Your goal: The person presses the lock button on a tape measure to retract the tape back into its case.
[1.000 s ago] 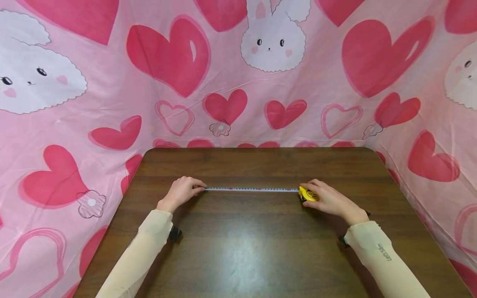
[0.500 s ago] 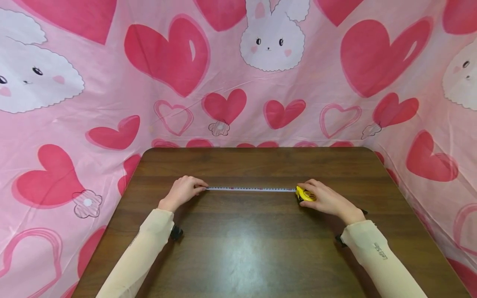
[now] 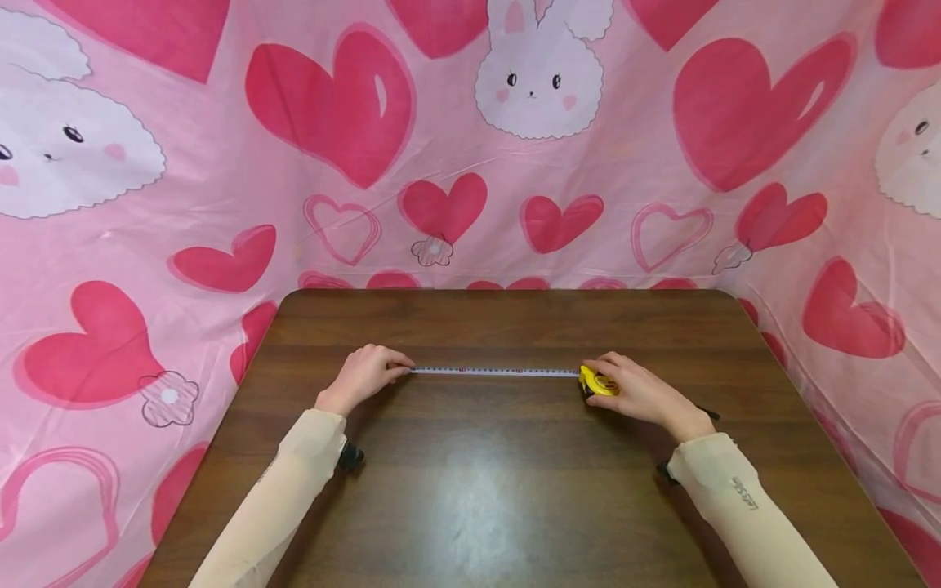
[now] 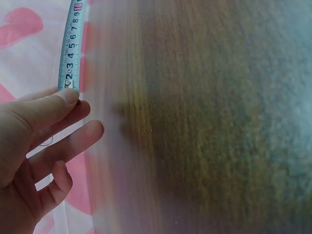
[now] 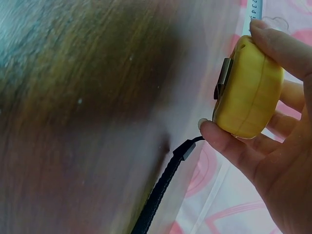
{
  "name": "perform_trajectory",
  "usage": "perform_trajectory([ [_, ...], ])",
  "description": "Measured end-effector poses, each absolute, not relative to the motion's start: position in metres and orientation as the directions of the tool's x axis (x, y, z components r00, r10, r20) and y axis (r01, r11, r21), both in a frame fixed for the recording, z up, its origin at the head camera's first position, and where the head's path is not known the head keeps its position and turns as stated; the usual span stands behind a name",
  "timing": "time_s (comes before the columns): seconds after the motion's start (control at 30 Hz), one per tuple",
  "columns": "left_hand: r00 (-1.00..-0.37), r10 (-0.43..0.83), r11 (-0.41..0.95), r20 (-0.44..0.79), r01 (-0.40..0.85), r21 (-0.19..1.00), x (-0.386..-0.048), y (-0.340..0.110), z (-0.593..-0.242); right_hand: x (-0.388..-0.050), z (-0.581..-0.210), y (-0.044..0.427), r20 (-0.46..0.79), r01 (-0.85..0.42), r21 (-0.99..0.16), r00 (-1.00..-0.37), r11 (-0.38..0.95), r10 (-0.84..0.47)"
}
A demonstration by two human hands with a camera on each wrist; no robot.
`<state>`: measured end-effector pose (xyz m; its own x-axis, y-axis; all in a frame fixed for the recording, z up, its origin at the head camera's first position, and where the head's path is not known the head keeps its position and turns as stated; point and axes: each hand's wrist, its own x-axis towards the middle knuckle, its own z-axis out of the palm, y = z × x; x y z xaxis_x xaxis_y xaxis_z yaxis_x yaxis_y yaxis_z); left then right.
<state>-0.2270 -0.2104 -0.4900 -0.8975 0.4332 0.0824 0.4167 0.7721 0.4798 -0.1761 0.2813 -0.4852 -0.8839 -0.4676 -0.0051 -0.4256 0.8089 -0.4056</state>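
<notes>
A white measuring blade runs straight between my two hands above the brown table. My left hand pinches its free end between thumb and forefinger; in the left wrist view the numbers on the blade rise away from the thumb, and the other fingers are loosely bent. On the right, my right hand grips the yellow tape measure from which the blade comes out. Up close, the tape measure shows a metal clip on its side and a black wrist strap hanging from it.
The dark wooden table has rounded far corners. Pink cloth with hearts and rabbits hangs behind it and on both sides. Black camera mounts sit on both wrists.
My right hand has moved a little left with the tape measure, and the left hand slightly right. The stretch of blade between them has become shorter.
</notes>
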Motion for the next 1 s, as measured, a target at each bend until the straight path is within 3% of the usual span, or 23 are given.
perform_trajectory([
  [1.0,-0.889,0.452,0.760,0.075,0.428,0.490,-0.228,-0.204,-0.494,-0.175,-0.484,0.267,-0.013,-0.418,-0.437,-0.882,0.796,-0.470],
])
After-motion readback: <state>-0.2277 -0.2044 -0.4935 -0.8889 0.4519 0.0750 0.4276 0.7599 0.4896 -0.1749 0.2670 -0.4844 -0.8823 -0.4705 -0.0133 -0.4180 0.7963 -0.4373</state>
